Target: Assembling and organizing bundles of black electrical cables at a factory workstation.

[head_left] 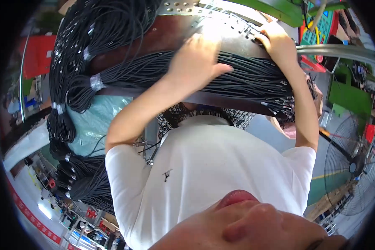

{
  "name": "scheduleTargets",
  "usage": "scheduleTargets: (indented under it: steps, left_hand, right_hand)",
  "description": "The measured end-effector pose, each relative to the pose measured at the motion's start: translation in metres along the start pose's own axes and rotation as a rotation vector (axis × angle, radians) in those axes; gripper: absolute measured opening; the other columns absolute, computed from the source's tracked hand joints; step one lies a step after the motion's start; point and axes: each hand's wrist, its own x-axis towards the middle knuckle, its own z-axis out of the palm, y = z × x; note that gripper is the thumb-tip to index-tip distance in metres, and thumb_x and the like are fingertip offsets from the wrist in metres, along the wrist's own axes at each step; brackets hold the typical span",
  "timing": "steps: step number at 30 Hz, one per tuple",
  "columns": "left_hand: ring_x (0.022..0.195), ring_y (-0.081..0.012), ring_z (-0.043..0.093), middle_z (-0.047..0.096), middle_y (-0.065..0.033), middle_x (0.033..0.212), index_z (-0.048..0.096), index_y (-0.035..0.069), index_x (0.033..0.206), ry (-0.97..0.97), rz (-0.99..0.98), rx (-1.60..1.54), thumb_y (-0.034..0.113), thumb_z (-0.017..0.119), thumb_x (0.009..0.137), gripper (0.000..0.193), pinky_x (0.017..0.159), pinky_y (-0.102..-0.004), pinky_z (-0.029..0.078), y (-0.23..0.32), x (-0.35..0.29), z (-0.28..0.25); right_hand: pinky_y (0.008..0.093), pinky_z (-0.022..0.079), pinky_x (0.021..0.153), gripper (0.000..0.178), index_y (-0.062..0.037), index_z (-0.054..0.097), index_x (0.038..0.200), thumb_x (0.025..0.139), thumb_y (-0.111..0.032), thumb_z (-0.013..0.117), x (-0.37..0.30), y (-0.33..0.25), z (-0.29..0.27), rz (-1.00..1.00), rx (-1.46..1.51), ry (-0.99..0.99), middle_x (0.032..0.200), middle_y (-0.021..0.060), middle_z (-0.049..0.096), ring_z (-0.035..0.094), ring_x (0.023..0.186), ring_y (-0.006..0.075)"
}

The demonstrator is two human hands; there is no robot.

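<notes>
2 bare hands work on a thick bundle of black cables [246, 79] that lies across a dark work surface [162, 33]. The left hand [198, 58] rests flat on top of the bundle, with the fingers spread a little and pointing to the right; it presses the cables down and does not close around them. The right hand [277, 41] is further up and to the right, at the edge of a grey metal fixture with small holes [221, 16]. Its fingers curl down at the fixture, but I cannot tell if they pinch 1 cable end or only touch the metal.

To do this step well, I think the left hand should keep an even pressure, so that the loose strands do not slide off while the right hand works at the ends. The right fingers should take only 1 cable at a time, because the strands lie very close together and can easily cross.

The bundle runs from a silver tape band [97, 82] at the left, under the left palm, to the metal-tipped ends [281, 106] at the right, just below the right wrist. More taped coils of the same black cable [87, 183] hang well apart, at the person's left side. A standing fan [354, 166] is at the far right.
</notes>
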Motion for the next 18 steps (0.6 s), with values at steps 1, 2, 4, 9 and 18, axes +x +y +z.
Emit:
scheduleTargets:
  steps: [1, 2, 4, 9, 18]
  left_hand:
    - [0.104, -0.0301, 0.055, 0.057, -0.0154, 0.117, 0.055, 0.003, 0.119, -0.037, 0.015, 0.178, 0.034, 0.064, 0.081, 0.05, 0.09, -0.0399, 0.044, -0.018, -0.01, -0.005]
    - [0.1, -0.0286, 0.056, 0.059, -0.0138, 0.112, 0.057, 0.003, 0.115, -0.099, 0.011, 0.108, 0.032, 0.065, 0.081, 0.045, 0.087, -0.0381, 0.045, -0.027, -0.015, -0.015]
    - [0.097, -0.0272, 0.057, 0.06, -0.0122, 0.108, 0.06, 0.003, 0.111, -0.162, -0.002, 0.038, 0.029, 0.065, 0.081, 0.039, 0.084, -0.0364, 0.046, -0.037, -0.016, -0.026]
    - [0.083, -0.0244, 0.06, 0.061, -0.0074, 0.082, 0.062, 0.006, 0.087, -0.013, 0.185, -0.223, 0.023, 0.065, 0.081, 0.018, 0.073, -0.0359, 0.049, -0.054, 0.002, -0.023]
    - [0.073, -0.0246, 0.062, 0.064, -0.0119, 0.081, 0.063, 0.002, 0.088, -0.254, -0.096, -0.727, 0.018, 0.067, 0.078, 0.019, 0.065, -0.0333, 0.048, -0.043, 0.006, -0.047]
  right_hand:
    - [0.0351, 0.049, 0.071, 0.025, -0.0064, 0.064, 0.097, 0.083, -0.028, 0.065, -0.012, 0.008, -0.016, 0.071, 0.018, -0.028, 0.095, 0.0113, 0.063, 0.061, 0.088, 0.0321]
    - [0.0341, 0.048, 0.071, 0.021, -0.0059, 0.064, 0.098, 0.084, -0.022, 0.066, -0.02, -0.006, -0.045, 0.167, 0.021, -0.061, 0.094, 0.0114, 0.062, 0.061, 0.086, 0.0308]
    - [0.0347, 0.049, 0.067, 0.016, -0.0123, 0.066, 0.097, 0.081, -0.017, 0.067, -0.045, -0.01, -0.093, 0.196, 0.113, 0.091, 0.092, 0.005, 0.063, 0.063, 0.079, 0.0283]
    - [0.0374, 0.051, 0.075, 0.022, -0.0135, 0.067, 0.102, 0.082, -0.022, 0.064, -0.084, -0.012, -0.182, 0.469, -0.693, -0.196, 0.096, 0.0051, 0.066, 0.063, 0.089, 0.0253]
    - [0.0393, 0.048, 0.078, 0.034, 0.0003, 0.064, 0.106, 0.089, -0.028, 0.056, 0.051, -0.005, 0.025, -0.05, 0.487, -0.046, 0.1, 0.0235, 0.064, 0.062, 0.087, 0.0337]
